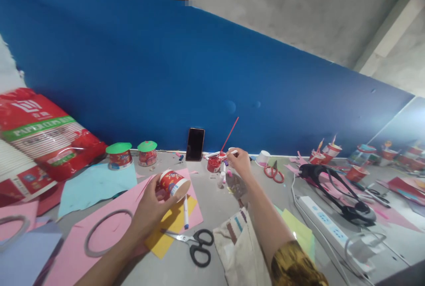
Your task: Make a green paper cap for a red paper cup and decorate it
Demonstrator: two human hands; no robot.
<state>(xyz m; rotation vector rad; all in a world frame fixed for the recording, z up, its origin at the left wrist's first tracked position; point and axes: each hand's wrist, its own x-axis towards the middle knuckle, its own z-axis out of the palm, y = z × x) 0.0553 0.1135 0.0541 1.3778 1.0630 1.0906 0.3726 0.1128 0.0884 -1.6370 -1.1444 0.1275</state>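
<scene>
My left hand (154,199) is wrapped round a red printed paper cup (174,185), tipped on its side with its pale end facing right. Pinched in the fingers of my right hand (239,162) is a slim white marker (233,152), partly hidden. Just left of that hand, a red container (214,164) stands near the wall with a thin red stick (229,134) rising beside it. Below the cup lies a white marker with a blue end (186,213), over yellow paper (162,237). Black-handled scissors (199,242) rest near the front.
Two cups with green paper tops (118,155) stand left of an upright phone (195,144). A red paper-cup bag (49,135) leans at left. Pink paper (79,241) bears a grey ring (89,237). Rightward are red-handled scissors (274,174), a power strip (327,226) and a black headset-like strap (348,202).
</scene>
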